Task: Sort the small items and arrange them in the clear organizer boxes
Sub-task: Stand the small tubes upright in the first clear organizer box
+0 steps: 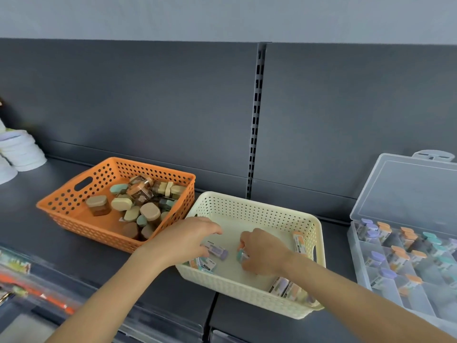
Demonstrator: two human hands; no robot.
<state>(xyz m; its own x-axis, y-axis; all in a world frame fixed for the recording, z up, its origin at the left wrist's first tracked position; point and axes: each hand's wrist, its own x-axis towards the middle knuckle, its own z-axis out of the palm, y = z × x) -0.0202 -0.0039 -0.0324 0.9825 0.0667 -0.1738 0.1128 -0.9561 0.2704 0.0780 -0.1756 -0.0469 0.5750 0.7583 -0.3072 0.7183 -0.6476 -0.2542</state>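
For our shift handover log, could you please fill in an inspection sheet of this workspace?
Surface: dark grey shelf, no spills seen.
Job's things: cream basket with few small items; clear organizer box open, partly filled.
Clutter: orange basket of small jars; white stack far left.
Hands: left hand over purple-capped item, grip unclear; right hand pinches teal-capped item.
Cables: nothing seen.
Surroundings: slotted back panel; bins below the shelf front.

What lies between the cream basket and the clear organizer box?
Head view: only bare dark shelf, with the right forearm crossing above it.
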